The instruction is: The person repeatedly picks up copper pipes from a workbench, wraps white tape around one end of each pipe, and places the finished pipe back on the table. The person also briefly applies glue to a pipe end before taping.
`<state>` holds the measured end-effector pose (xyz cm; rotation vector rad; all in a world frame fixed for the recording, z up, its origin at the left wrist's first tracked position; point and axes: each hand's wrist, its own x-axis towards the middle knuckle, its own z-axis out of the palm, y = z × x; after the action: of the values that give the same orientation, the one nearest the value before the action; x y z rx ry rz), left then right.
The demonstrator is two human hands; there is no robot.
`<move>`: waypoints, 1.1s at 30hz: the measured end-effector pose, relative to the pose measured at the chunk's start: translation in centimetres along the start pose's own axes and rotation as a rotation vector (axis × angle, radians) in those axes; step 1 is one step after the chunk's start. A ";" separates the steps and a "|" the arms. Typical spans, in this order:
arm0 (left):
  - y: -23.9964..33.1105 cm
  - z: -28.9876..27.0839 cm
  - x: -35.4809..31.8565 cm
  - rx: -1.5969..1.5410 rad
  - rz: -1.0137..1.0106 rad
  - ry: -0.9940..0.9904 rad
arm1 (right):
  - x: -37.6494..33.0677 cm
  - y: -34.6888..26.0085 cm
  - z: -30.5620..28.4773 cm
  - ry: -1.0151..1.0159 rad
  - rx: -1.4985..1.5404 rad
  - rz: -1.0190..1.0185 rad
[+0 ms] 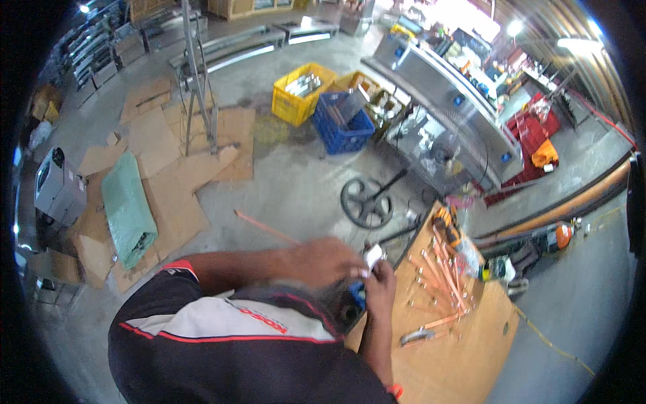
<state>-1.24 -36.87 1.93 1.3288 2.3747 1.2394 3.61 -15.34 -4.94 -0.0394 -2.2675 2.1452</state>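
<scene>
My left hand (326, 262) reaches across my chest and is closed around the near end of a long thin copper tube (266, 229) that sticks out to the left over the floor. My right hand (381, 277) meets it from below, pinching a small white piece (374, 254) at the tube's end. Both hands hover over a dark clamp-like tool with a blue part (353, 301) at the left edge of a wooden bench (457, 363). Several short copper tube pieces (444, 273) lie on the bench just to the right.
A metal hand tool (418, 334) and an orange tool (445, 219) lie on the bench. On the concrete floor are a black wheel (367, 202), blue crate (343, 122), yellow crate (300, 91), green roll (128, 210), cardboard sheets (175, 202). Steel counter (447, 91) behind.
</scene>
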 end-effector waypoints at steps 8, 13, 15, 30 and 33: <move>1.3 -3.9 -7.8 0.103 -0.103 0.031 | -0.1 -3.5 6.6 -0.449 0.484 0.133; 2.3 -2.1 -9.8 0.205 -0.064 0.079 | -1.3 -4.6 6.7 -0.495 0.448 0.231; 2.7 -1.1 -10.1 0.215 -0.101 0.072 | -1.7 -4.6 6.8 -0.454 0.338 0.189; 5.2 1.6 -12.1 -0.104 -0.256 0.394 | -3.4 -5.8 6.8 -0.374 0.140 -0.044; 5.5 1.5 -11.5 -0.135 -0.295 0.470 | -3.6 -5.9 7.0 -0.345 0.247 0.073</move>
<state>9.83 -43.35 2.11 0.6663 2.5934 1.7231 7.01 -22.77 0.55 0.2774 -2.1622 2.6328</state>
